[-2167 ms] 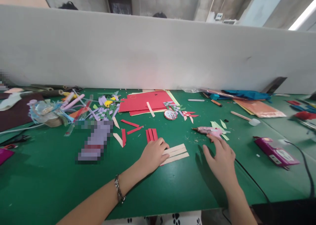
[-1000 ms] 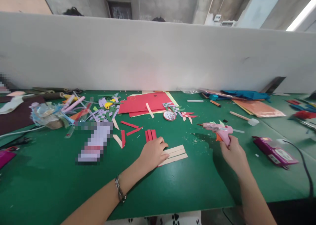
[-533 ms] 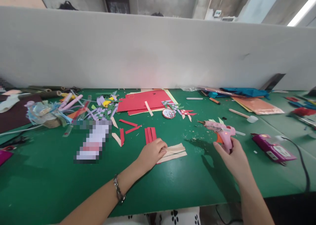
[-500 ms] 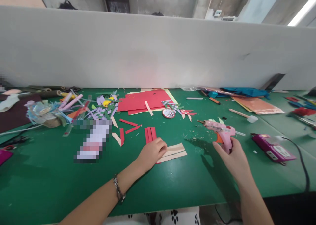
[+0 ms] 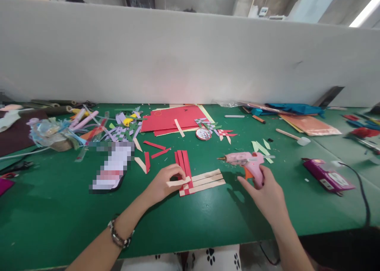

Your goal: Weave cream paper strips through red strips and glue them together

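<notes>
Red and cream paper strips cross at a small woven corner, with red strips pointing away from me and cream strips to the right. My left hand is closed at the left of this weave, its fingertips on a cream paper strip whose end is lifted to the left. In my right hand is a pink hot glue gun with an orange trigger, its nozzle facing left, above the table and to the right of the weave.
Loose red strips and cream scraps lie left of the weave. Behind are red sheets and a round tin of pins. A phone lies left, a purple box with a cable right. A grey partition closes the back.
My left hand has moved left off the woven corner, uncovering it, and a cream strip's end is now raised. The glue gun has come left and lower, closer to the weave.
</notes>
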`<state>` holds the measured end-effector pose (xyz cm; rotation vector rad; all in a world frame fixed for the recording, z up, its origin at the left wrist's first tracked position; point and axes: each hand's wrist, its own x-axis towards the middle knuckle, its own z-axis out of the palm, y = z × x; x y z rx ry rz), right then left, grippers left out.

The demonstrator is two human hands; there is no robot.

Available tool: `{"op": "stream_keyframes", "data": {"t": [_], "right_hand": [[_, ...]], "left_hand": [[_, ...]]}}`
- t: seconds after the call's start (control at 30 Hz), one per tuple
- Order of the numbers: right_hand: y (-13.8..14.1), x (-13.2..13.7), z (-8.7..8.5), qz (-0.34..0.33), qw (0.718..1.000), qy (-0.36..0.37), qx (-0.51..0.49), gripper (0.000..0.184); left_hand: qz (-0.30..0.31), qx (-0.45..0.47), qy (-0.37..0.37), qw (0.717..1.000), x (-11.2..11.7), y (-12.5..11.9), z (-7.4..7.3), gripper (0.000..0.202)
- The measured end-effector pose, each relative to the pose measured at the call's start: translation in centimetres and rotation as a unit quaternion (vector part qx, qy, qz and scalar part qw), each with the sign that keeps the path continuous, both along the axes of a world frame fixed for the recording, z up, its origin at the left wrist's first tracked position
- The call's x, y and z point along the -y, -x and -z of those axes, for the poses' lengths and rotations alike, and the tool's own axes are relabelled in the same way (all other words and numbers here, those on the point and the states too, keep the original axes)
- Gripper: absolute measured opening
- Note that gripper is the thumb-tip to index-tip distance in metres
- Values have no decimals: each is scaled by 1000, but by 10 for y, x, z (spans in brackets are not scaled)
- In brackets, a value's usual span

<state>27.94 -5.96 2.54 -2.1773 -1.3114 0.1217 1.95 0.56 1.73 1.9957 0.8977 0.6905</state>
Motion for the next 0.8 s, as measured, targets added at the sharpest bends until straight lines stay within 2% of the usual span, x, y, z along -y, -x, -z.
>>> {"op": "stream_keyframes", "data": {"t": [0.13, 0.27, 0.37, 0.8], "right_hand": [[16, -2, 9, -87, 993, 9, 83, 51], [25, -4, 16, -159, 978, 9, 134, 38], [29, -4, 21, -190, 970, 0, 154, 37], [37, -3, 26, -209, 957, 30, 200, 32]], "left_hand": [[15, -21, 4, 1000, -2, 8, 2, 12], [-18, -49, 1, 999, -1, 8, 3, 9], [-34, -67, -2, 997, 1, 7, 3, 12], [-27, -79, -9, 996, 1, 6, 1, 13]]}}
